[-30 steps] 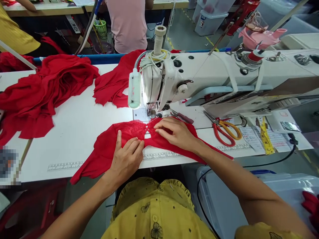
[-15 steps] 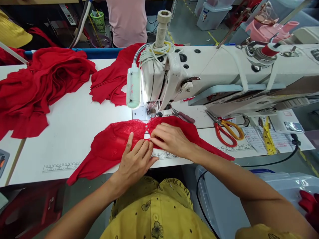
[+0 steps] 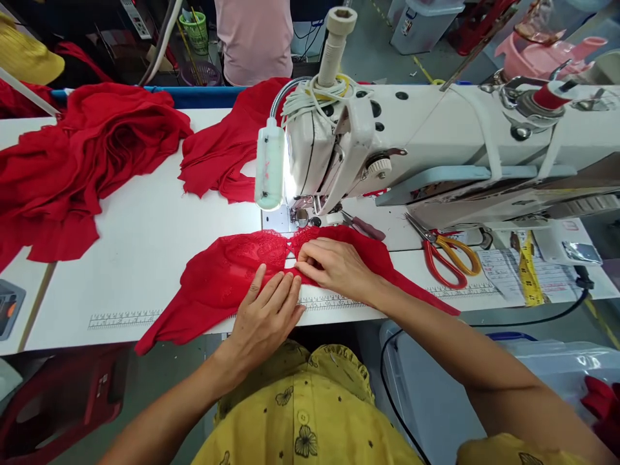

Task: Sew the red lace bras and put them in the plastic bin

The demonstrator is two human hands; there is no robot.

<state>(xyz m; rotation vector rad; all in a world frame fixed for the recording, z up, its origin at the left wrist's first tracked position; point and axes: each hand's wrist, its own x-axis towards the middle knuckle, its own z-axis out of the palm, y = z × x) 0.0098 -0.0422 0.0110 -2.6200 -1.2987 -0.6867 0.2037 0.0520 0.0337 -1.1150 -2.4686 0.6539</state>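
Observation:
A red lace bra (image 3: 217, 278) lies spread on the white table in front of the sewing machine (image 3: 329, 142), its centre near the needle area. My left hand (image 3: 266, 310) rests on the bra's lower edge just left of centre, fingers stretched out and lying flat. Right of the centre gap, my right hand (image 3: 336, 268) has its thumb and forefinger pinched together at the fabric's edge. The fingertips partly hide the cloth under them. A lit lamp (image 3: 270, 165) hangs beside the machine head.
Piles of red fabric pieces (image 3: 97, 155) lie on the left, with another red bundle (image 3: 217, 155) behind the lamp. Right of the bra are scissors (image 3: 448, 255), a yellow tape measure (image 3: 530, 274) and papers. Printed ruler marks (image 3: 126, 319) run along the table's front. Another person (image 3: 254, 39) is beyond the table.
The view has shifted slightly. My left fingers have drawn a little away from the right fingertips along the bra's lower edge; the bra stays in about the same place.

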